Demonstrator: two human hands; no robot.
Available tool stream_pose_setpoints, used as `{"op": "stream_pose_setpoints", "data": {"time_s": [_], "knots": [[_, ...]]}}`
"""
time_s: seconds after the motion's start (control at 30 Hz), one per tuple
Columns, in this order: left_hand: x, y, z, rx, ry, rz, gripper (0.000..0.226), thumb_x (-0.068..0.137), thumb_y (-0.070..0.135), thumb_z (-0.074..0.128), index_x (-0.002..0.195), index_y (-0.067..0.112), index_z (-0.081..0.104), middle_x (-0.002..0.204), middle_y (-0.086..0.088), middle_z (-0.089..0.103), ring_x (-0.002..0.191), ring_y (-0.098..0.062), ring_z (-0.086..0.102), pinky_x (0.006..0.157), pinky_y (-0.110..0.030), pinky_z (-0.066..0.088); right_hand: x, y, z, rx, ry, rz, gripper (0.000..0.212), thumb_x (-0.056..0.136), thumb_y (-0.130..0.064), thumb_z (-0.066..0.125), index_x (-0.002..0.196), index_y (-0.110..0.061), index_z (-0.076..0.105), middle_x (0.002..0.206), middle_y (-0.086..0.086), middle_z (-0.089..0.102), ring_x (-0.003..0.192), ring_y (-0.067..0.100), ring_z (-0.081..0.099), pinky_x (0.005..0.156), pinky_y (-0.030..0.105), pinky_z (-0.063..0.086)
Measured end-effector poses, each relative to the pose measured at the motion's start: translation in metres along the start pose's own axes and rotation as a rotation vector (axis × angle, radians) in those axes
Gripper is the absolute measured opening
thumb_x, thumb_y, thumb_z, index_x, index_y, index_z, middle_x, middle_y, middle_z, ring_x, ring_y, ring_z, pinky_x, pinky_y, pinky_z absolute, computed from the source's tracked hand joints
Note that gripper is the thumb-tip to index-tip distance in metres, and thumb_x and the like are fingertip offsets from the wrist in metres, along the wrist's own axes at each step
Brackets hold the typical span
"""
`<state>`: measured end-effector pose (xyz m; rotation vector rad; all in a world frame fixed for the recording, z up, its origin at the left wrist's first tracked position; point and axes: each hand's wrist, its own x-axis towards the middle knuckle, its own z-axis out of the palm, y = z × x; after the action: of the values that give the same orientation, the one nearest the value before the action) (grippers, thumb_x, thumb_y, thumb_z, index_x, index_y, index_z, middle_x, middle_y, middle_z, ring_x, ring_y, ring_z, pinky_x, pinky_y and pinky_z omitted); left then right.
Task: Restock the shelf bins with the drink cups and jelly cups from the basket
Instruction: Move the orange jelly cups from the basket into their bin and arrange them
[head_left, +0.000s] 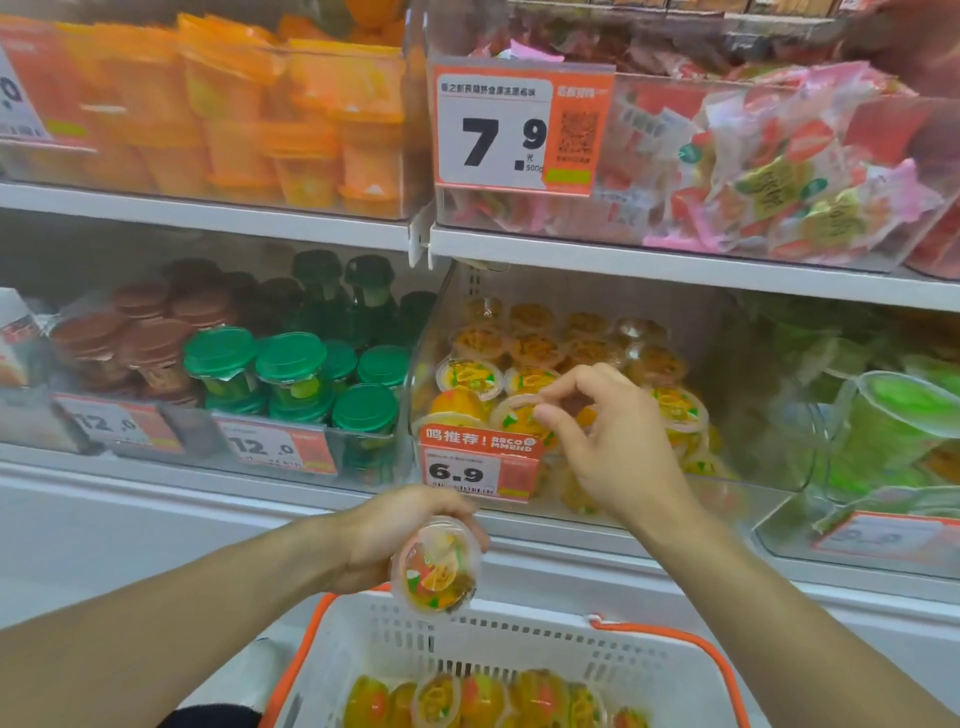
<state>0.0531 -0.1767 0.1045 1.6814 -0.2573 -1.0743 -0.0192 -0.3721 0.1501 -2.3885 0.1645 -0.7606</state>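
We find the left hand (400, 530) gripping one jelly cup (435, 566), fingers curled round its top, held just above the far rim of the white basket (519, 644) and below the 6.9 price tag (480, 465). The right hand (613, 441) is above that basket at the clear shelf bin (753, 499) behind the tag, thumb and forefinger bent toward each other over the orange jelly cups (524, 379) stacked there; we cannot tell whether they pinch one. More jelly cups (488, 701) lie in the basket bottom, and green-lidded drink cups (291, 364) stand in the bin well to the upper left of the basket.
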Motion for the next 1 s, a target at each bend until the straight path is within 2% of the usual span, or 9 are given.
{"op": "stream_pose_setpoints", "data": {"time_s": [0.07,0.17,0.3,0.37,0.5,0.6,0.73,0.83,1.0], "knots": [[0.003,-0.001,0.005,-0.047,0.004,0.009,0.018,0.090,0.024,0.061,0.100,0.011,0.068,0.094,-0.013,0.074,0.076,-0.019,0.068,0.086,-0.041,0.054,0.000,0.002,0.002,0.010,-0.023,0.039,0.008,0.091,-0.021,0.070,0.086,-0.027,0.067,0.088,-0.012,0.063,0.082,0.002,0.058,0.065,0.010,0.039],[0.010,0.004,0.012,-0.061,-0.007,0.022,0.027,0.093,0.021,0.058,0.077,0.015,0.080,0.090,-0.012,0.076,0.076,-0.020,0.068,0.089,-0.043,0.053,0.004,0.002,-0.001,0.036,-0.066,0.097,0.006,0.092,-0.025,0.067,0.089,-0.030,0.068,0.091,-0.012,0.066,0.082,0.002,0.060,0.068,0.010,0.041],[0.011,0.018,0.024,-0.096,-0.038,0.053,0.039,0.094,0.018,0.053,0.065,0.012,0.079,0.078,-0.006,0.075,0.065,-0.012,0.069,0.069,-0.028,0.052,0.006,0.003,-0.010,0.055,-0.132,0.147,0.015,0.093,-0.033,0.065,0.107,-0.028,0.067,0.096,-0.015,0.066,0.083,-0.004,0.060,0.071,0.014,0.046],[0.002,0.023,0.033,-0.098,-0.029,0.113,0.037,0.094,0.017,0.053,0.066,0.011,0.078,0.077,-0.004,0.075,0.067,-0.012,0.068,0.066,-0.025,0.053,0.004,0.003,-0.016,0.017,-0.082,0.150,0.018,0.094,-0.035,0.063,0.111,-0.029,0.065,0.101,-0.014,0.065,0.086,-0.007,0.059,0.070,0.009,0.045],[-0.017,0.031,0.054,-0.096,0.089,0.349,0.029,0.095,0.011,0.053,0.073,0.009,0.073,0.077,-0.005,0.070,0.075,-0.016,0.063,0.076,-0.030,0.049,-0.012,-0.019,-0.034,0.020,0.114,-0.023,0.009,0.096,-0.029,0.060,0.089,-0.026,0.065,0.088,-0.013,0.063,0.083,0.005,0.059,0.067,0.013,0.044],[-0.025,0.040,0.069,-0.237,0.142,0.488,0.028,0.091,0.018,0.058,0.075,-0.003,0.065,0.076,-0.013,0.062,0.074,-0.020,0.059,0.075,-0.035,0.046,-0.038,-0.028,-0.044,0.121,-0.053,-0.076,0.020,0.092,-0.046,0.059,0.086,-0.027,0.063,0.077,-0.007,0.061,0.071,0.016,0.059,0.061,0.022,0.047],[-0.033,0.047,0.079,-0.272,0.261,0.589,0.031,0.092,0.005,0.048,0.063,-0.001,0.056,0.060,-0.007,0.050,0.057,-0.012,0.047,0.055,-0.022,0.040,-0.073,-0.027,-0.040,0.533,-0.282,0.256,0.043,0.069,-0.064,0.078,0.096,-0.034,0.063,0.090,-0.005,0.062,0.068,0.027,0.064,0.056,0.044,0.059],[-0.029,0.044,0.084,-0.190,0.401,0.644,0.027,0.095,0.004,0.047,0.071,-0.007,0.052,0.064,-0.008,0.050,0.062,-0.013,0.048,0.056,-0.019,0.041,-0.078,-0.023,-0.038,0.740,-0.252,0.340,0.041,0.065,-0.045,0.088,0.096,-0.026,0.070,0.095,0.002,0.065,0.070,0.032,0.066,0.059,0.043,0.061],[-0.026,0.050,0.080,0.174,0.468,0.962,0.017,0.097,0.023,0.050,0.087,0.016,0.061,0.088,0.001,0.062,0.089,-0.012,0.061,0.079,-0.025,0.050,-0.064,-0.011,-0.048,0.739,-0.037,0.249,0.022,0.067,-0.019,0.085,0.085,-0.021,0.072,0.081,0.011,0.065,0.066,0.037,0.065,0.057,0.042,0.059]]}}
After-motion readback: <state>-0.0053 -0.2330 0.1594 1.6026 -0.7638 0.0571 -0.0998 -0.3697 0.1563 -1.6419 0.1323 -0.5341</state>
